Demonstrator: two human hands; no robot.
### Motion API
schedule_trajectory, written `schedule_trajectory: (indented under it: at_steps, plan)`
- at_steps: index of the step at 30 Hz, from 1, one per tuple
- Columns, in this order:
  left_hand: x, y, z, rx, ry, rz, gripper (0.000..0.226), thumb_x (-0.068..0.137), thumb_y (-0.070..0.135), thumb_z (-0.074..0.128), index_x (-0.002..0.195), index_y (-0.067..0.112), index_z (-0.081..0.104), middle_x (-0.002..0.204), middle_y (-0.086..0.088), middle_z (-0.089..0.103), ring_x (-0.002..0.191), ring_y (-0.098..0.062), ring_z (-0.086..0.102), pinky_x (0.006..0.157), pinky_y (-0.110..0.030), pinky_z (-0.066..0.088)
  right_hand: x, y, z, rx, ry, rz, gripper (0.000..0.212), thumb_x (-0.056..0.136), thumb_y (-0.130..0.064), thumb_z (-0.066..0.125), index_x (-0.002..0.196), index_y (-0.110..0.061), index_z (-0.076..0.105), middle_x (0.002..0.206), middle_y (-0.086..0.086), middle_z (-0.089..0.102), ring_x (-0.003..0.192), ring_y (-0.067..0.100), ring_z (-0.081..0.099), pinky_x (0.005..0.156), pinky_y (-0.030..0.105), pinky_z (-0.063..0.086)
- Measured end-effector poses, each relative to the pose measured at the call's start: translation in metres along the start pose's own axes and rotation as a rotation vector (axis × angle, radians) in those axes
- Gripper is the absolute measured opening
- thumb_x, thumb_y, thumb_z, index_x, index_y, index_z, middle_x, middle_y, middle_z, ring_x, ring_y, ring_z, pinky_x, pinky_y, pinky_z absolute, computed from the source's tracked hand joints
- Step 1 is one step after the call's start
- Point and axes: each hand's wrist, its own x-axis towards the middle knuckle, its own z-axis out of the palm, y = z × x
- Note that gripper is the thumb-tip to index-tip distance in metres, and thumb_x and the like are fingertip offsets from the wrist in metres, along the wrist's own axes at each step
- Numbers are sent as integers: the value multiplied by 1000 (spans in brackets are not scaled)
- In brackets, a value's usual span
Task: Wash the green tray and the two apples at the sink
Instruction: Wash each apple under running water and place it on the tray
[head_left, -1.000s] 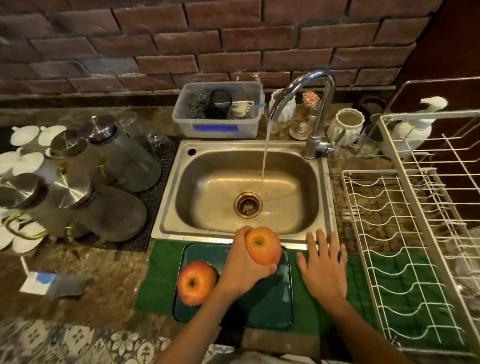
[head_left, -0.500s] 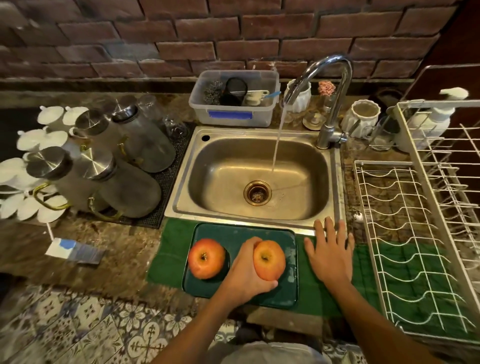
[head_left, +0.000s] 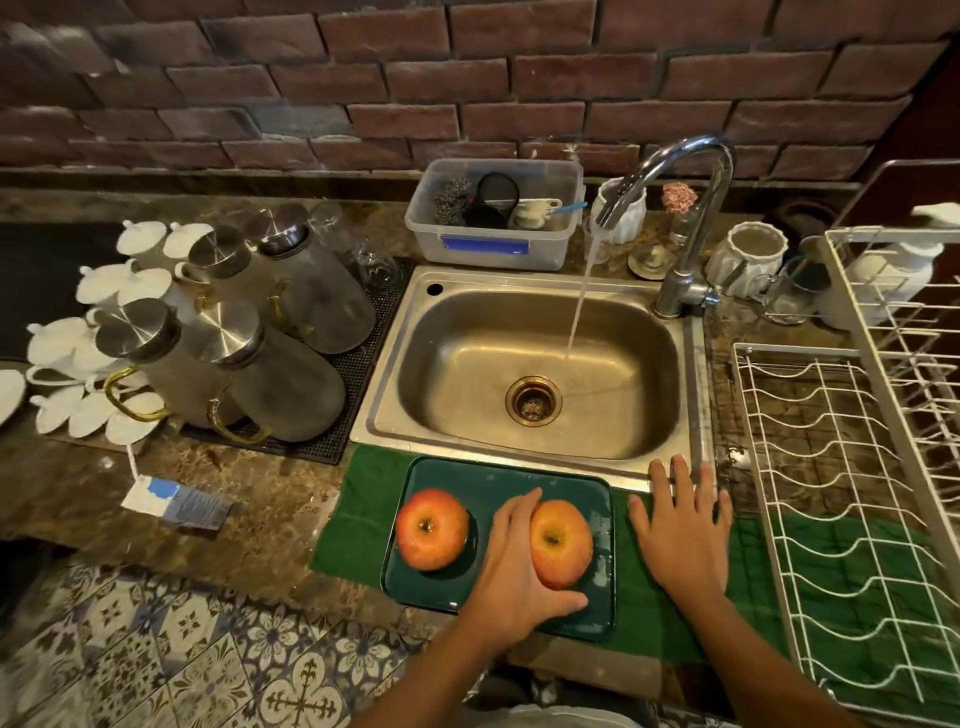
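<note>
Patterned floor tiles show nearest, below the edge of a dark stone worktop with a green mat (head_left: 358, 499) in front of the sink (head_left: 530, 364). On that mat, touching the sink's near rim, lies the green tray (head_left: 498, 480). A second ago the left hand (head_left: 511, 571) held one apple up near the sink's rim; half a second ago it was lower, over the tray; now the right apple (head_left: 561, 543) sits on the tray, fingers and thumb still curled round its left and near sides. The left apple (head_left: 432, 529) has not shifted, on the tray further from the sink's tap side. The right hand (head_left: 680, 525) has stayed flat on the mat, fingers spread, tips at the sink's near rim, holding nothing.

Beyond, water still runs from the tap (head_left: 675, 208) into the bare basin. Both apples now rest on the tray, which probably means that fruit's rinse is finished; whether the tray and the other apple are done cannot be told.
</note>
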Motion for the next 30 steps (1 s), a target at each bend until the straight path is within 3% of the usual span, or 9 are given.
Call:
schedule_trajectory:
  at_steps: [4,7,11,17,21,25,30]
  plan:
    - [-2,17,-13,75,51,74,115,55,67,77,136,73,-5,155,28,-2,149,-12,11,120,-42,24,0,0,0,-2,-12,1,71,97,-61,13,154,-23,32,165,7,24,153,33,6,120,57,15]
    - [13,29,-45,48,148,131,90,73,67,65,139,71,4,157,30,4,149,-7,9,121,-40,19,1,0,-1,-3,-35,7,74,96,-62,6,156,-25,26,167,6,17,154,31,1,121,56,11]
    - [48,20,-106,91,337,178,60,91,60,48,146,47,29,157,12,25,147,-11,24,120,-44,27,1,-2,-5,-5,-60,25,78,93,-64,3,157,-27,23,167,4,14,154,30,-1,122,55,9]
    - [106,-31,-149,584,317,198,60,94,47,55,149,26,43,157,-10,37,147,-30,27,117,-47,25,1,-6,-10,-19,-103,50,79,91,-64,0,158,-29,19,168,1,9,154,28,-4,123,53,6]
    - [121,-65,-145,683,227,63,62,94,60,43,150,32,42,159,-7,37,149,-31,25,118,-49,21,2,-9,-14,-46,-135,66,75,92,-63,2,158,-31,15,168,1,6,154,28,-6,123,53,5]
    - [124,-86,-131,723,188,-25,70,89,71,26,146,35,46,156,-3,43,150,-29,25,119,-52,16,4,-12,-17,-61,-169,88,69,96,-61,16,159,-32,14,169,-1,3,154,28,-11,123,52,4]
    - [130,-97,-125,737,162,-76,76,87,77,14,144,39,48,158,2,40,153,-25,14,120,-54,6,6,-14,-20,-59,-214,100,68,96,-61,11,159,-33,5,169,-3,-5,153,27,-17,124,51,0]
